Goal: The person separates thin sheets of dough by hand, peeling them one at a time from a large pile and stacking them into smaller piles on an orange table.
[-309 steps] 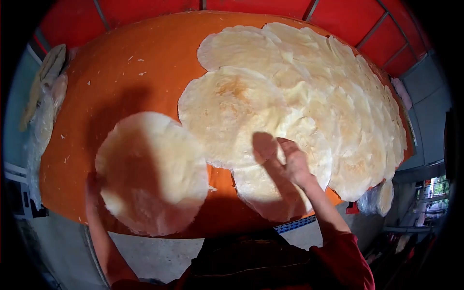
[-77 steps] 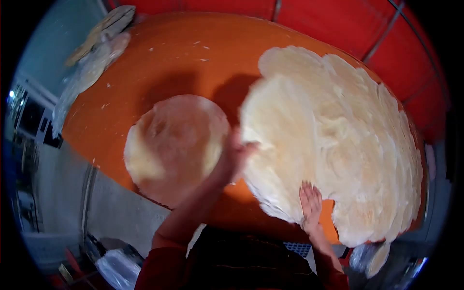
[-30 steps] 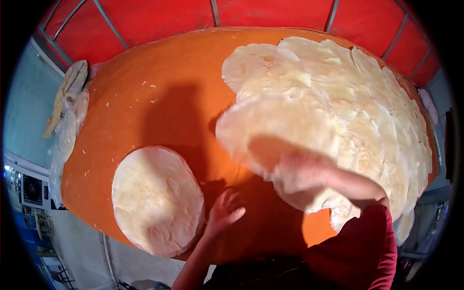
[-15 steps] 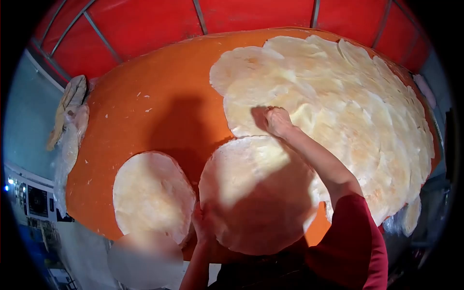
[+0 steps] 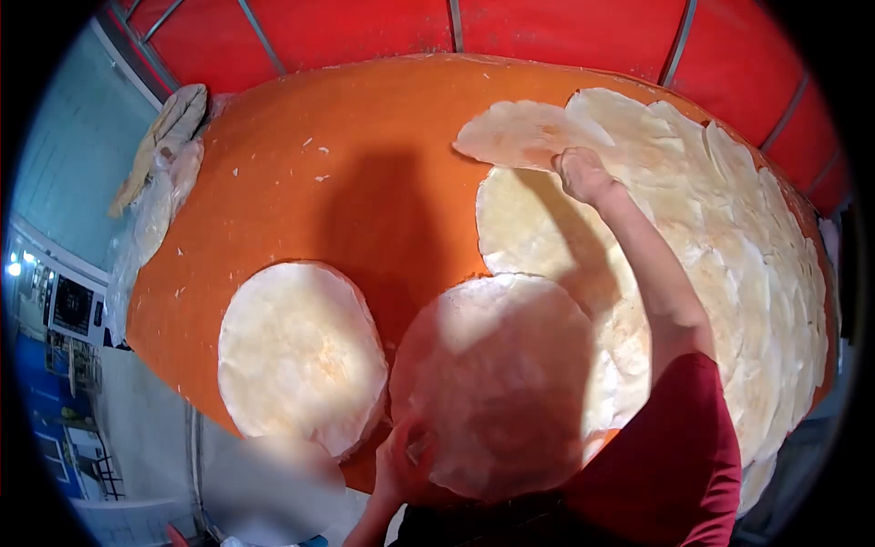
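Large, thin round flatbreads cover much of the orange cloth. With its fingers closed, my right hand [image 5: 585,175] grips the near edge of a flatbread [image 5: 519,129] at the far left of the overlapping layer, and that sheet looks partly raised. My left hand [image 5: 406,456] is at the lower left edge of a round flatbread pile [image 5: 497,383] close to my body. Its fingers are curled at the rim, partly in shadow. Left of it lies another round pile of flatbread [image 5: 301,356].
The orange cloth [image 5: 273,201] carries small white scraps. Overlapping flatbreads [image 5: 720,273] fill the right side. A red wall [image 5: 565,32] with metal bars stands behind. Crumpled cloth and plastic [image 5: 164,164] hang at the left edge. A pale blurred disc [image 5: 273,483] sits at lower left.
My right hand has moved away from me, and the far-left flatbread has shifted and lifted at its near edge. My left hand stays by the near pile. The view has turned slightly left.
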The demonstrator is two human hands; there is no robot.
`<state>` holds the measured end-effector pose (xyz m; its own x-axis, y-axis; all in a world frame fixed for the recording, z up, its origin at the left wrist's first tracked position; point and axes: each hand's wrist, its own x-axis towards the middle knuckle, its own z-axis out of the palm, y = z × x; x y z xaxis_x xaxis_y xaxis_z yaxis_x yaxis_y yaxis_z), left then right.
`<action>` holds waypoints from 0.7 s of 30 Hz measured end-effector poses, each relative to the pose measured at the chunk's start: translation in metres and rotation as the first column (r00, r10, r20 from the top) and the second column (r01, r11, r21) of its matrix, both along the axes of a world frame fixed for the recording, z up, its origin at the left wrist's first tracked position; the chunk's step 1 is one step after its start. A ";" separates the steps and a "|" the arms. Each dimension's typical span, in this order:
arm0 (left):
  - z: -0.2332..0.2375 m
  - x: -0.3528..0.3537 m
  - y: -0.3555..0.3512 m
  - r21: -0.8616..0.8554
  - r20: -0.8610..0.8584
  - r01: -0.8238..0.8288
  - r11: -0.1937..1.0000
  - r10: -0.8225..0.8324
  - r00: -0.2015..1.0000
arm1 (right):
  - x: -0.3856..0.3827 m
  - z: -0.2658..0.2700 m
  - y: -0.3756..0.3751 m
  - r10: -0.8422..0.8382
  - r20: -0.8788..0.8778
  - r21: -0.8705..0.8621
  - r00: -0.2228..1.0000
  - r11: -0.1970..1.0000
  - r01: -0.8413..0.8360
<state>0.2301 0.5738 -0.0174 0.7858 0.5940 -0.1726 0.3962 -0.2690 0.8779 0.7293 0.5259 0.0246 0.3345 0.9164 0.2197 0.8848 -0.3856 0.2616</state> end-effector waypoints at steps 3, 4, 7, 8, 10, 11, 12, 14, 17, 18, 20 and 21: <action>0.009 0.026 -0.002 -0.523 0.173 0.049 0.851 0.049 0.984 | -0.117 0.061 -0.034 0.061 0.105 -0.062 0.993 0.997 -0.054; 0.009 0.034 -0.005 -0.656 0.232 0.084 0.751 0.094 0.968 | -0.154 0.064 -0.055 0.171 0.023 -0.223 0.985 0.961 -0.162; 0.000 0.056 -0.011 -0.877 0.262 0.136 0.462 0.220 0.940 | -0.257 0.027 -0.119 0.403 -0.206 -0.141 0.892 0.890 -0.435; -0.005 0.062 -0.011 -0.899 0.204 0.089 0.429 0.230 0.952 | -0.277 -0.016 -0.133 0.528 -0.033 -0.147 0.849 0.837 -0.526; -0.030 0.062 -0.011 -0.851 0.066 -0.050 0.522 0.200 0.978 | -0.310 -0.044 -0.151 0.422 -0.357 -0.041 0.833 0.884 -0.466; -0.050 0.060 -0.009 -0.758 -0.023 -0.127 0.640 0.169 0.985 | -0.315 -0.049 -0.151 0.365 -0.390 -0.037 0.845 0.911 -0.410; -0.047 0.060 -0.008 -0.639 -0.115 -0.188 0.746 0.149 0.982 | -0.320 -0.050 -0.149 0.305 -0.421 -0.033 0.854 0.936 -0.351; -0.031 0.049 -0.008 -0.453 -0.065 -0.205 0.868 0.197 0.978 | -0.325 -0.042 -0.147 0.352 -0.318 0.226 0.880 0.930 -0.290; -0.023 0.023 -0.005 0.100 -0.069 -0.243 0.965 0.250 0.966 | -0.368 -0.063 -0.152 0.351 0.104 -0.186 0.931 0.926 -0.328; -0.026 0.012 -0.007 0.321 -0.083 -0.234 0.918 0.273 0.958 | -0.381 -0.055 -0.149 0.318 -0.056 0.006 0.946 0.948 -0.319; -0.039 -0.005 -0.016 0.533 0.101 -0.266 0.803 0.252 0.962 | -0.407 -0.060 -0.147 0.323 -0.349 0.154 0.880 0.946 -0.286; -0.044 -0.009 -0.018 0.554 0.134 -0.295 0.779 0.266 0.955 | -0.415 -0.068 -0.148 0.322 -0.395 0.161 0.860 0.946 -0.281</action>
